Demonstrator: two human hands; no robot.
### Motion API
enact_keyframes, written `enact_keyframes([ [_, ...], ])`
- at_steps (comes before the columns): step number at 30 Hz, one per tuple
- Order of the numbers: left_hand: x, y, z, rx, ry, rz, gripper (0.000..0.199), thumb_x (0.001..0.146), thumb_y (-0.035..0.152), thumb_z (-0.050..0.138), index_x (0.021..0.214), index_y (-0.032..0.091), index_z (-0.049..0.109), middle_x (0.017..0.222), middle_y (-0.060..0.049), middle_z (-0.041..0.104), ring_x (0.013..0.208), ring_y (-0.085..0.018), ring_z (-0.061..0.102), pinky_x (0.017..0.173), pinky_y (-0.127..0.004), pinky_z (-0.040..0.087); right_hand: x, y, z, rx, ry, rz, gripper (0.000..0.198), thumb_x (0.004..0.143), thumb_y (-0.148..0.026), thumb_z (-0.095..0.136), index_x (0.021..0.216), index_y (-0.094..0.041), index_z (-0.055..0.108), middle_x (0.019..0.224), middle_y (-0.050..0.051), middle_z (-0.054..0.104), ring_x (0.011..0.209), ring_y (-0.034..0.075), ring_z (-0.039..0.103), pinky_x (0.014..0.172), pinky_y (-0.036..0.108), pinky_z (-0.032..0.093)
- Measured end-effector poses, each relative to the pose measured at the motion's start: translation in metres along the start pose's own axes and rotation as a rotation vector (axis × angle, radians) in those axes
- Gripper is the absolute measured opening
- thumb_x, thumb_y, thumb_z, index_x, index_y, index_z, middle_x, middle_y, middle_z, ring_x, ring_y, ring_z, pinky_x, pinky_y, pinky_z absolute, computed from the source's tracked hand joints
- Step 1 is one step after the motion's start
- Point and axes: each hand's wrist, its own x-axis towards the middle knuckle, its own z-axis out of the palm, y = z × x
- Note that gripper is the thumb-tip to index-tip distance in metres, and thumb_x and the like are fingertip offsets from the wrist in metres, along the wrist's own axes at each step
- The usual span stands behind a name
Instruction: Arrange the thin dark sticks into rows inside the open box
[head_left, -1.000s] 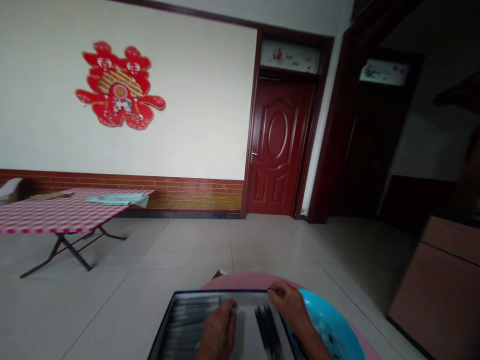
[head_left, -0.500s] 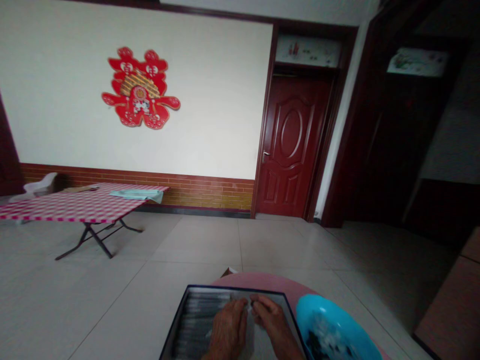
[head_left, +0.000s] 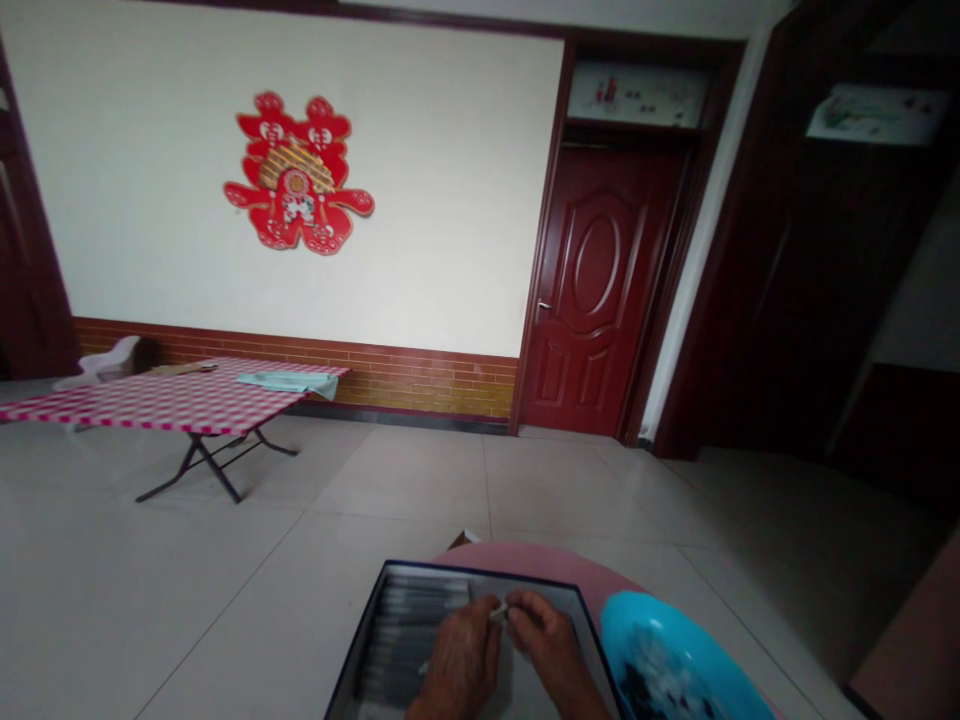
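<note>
Over a dark-rimmed shallow tray (head_left: 487,569), my left hand (head_left: 463,645) and my right hand (head_left: 546,640) meet fingertip to fingertip. Both are closed in a pinch on a small pale piece (head_left: 499,611), too small to name. Dark, slim, stick-like pieces (head_left: 409,635) lie in rows in the left part of the tray, partly behind my left hand. To the right of my right hand stands a bright blue basin (head_left: 626,612) with white and black small pieces (head_left: 667,675) inside, blurred.
Tray and basin rest on a round pink table (head_left: 517,556). Across the tiled floor (head_left: 360,475) stands a folding table with a checked cloth (head_left: 172,400) and a pale green cloth (head_left: 292,382) on it. A red door (head_left: 600,290) is in the back wall.
The view has shifted slightly, so the room sits a little further right. Between my fingertips the pale piece now shows more plainly; both hands stay over the tray.
</note>
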Motion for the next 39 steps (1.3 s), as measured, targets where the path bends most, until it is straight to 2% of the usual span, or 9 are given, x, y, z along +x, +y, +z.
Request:
enact_keyframes([
  [4,0.000,-0.001,0.000,-0.016,-0.066,-0.056,0.018,0.088,0.015,0.040,0.087,0.022,0.055,0.072,-0.004,0.068,0.064,-0.020,0.067,0.058,-0.026,0.049,0.001,0.003,0.000,-0.041,-0.017,-0.021,0.027,0.070,-0.035,0.059,0.084,-0.015,0.071,0.073,0.005,0.069,0.065,0.018,0.058,0.060,0.028,0.047],
  [10,-0.001,0.000,-0.001,-0.055,-0.085,-0.042,0.017,0.089,0.016,0.041,0.088,0.021,0.057,0.081,-0.005,0.066,0.074,-0.019,0.065,0.067,-0.028,0.050,-0.003,-0.004,-0.002,-0.087,-0.026,-0.028,0.027,0.069,-0.035,0.059,0.080,-0.015,0.073,0.075,0.007,0.072,0.070,0.022,0.063,0.064,0.031,0.049],
  [15,-0.001,-0.001,0.001,0.025,-0.049,-0.033,0.020,0.089,0.015,0.040,0.089,0.021,0.059,0.080,-0.005,0.063,0.071,-0.020,0.063,0.062,-0.029,0.048,-0.003,-0.005,-0.002,-0.047,-0.037,-0.042,0.028,0.066,-0.029,0.061,0.086,-0.016,0.075,0.089,0.008,0.075,0.086,0.025,0.065,0.081,0.034,0.049],
  [20,0.003,-0.001,-0.004,0.085,0.014,0.018,0.021,0.090,0.015,0.041,0.089,0.022,0.060,0.079,-0.003,0.063,0.073,-0.020,0.059,0.065,-0.030,0.045,-0.001,-0.001,-0.001,-0.026,-0.064,0.012,0.027,0.068,-0.032,0.059,0.085,-0.015,0.071,0.070,0.003,0.069,0.061,0.017,0.057,0.059,0.028,0.045],
  [24,0.006,0.002,-0.008,0.090,0.031,0.039,0.021,0.091,0.015,0.042,0.086,0.022,0.060,0.078,-0.003,0.062,0.073,-0.020,0.056,0.070,-0.031,0.043,-0.002,0.001,-0.001,-0.139,-0.080,-0.056,0.027,0.077,-0.041,0.054,0.069,-0.017,0.064,0.057,-0.002,0.057,0.054,0.013,0.049,0.053,0.025,0.037],
  [28,0.006,0.006,-0.008,0.071,-0.038,0.042,0.021,0.090,0.014,0.043,0.081,0.021,0.060,0.078,-0.003,0.062,0.074,-0.020,0.055,0.070,-0.032,0.041,-0.004,0.005,0.002,-0.353,-0.016,-0.155,0.040,0.085,-0.049,0.041,0.059,-0.021,0.053,0.055,-0.001,0.054,0.054,0.014,0.049,0.053,0.026,0.036],
  [32,0.005,0.008,-0.007,0.071,-0.076,0.034,0.019,0.090,0.014,0.045,0.083,0.021,0.061,0.079,-0.004,0.062,0.075,-0.020,0.055,0.071,-0.031,0.041,-0.005,0.004,0.002,-0.492,-0.005,-0.173,0.048,0.090,-0.045,0.028,0.061,-0.021,0.057,0.058,0.005,0.061,0.057,0.017,0.055,0.059,0.028,0.040],
  [36,0.004,0.006,-0.005,0.098,-0.077,-0.004,0.020,0.089,0.012,0.043,0.083,0.020,0.061,0.080,-0.005,0.061,0.076,-0.020,0.055,0.071,-0.031,0.040,-0.008,-0.003,-0.001,-0.471,-0.010,-0.193,0.037,0.089,-0.043,0.035,0.073,-0.021,0.061,0.075,0.007,0.068,0.069,0.020,0.061,0.067,0.029,0.043],
  [39,0.003,0.004,-0.004,0.101,-0.074,-0.011,0.021,0.089,0.012,0.043,0.084,0.021,0.061,0.080,-0.004,0.062,0.076,-0.020,0.054,0.071,-0.031,0.039,-0.010,-0.007,-0.002,-0.388,-0.054,-0.201,0.027,0.085,-0.041,0.043,0.076,-0.022,0.059,0.075,0.004,0.067,0.073,0.020,0.062,0.069,0.028,0.044],
])
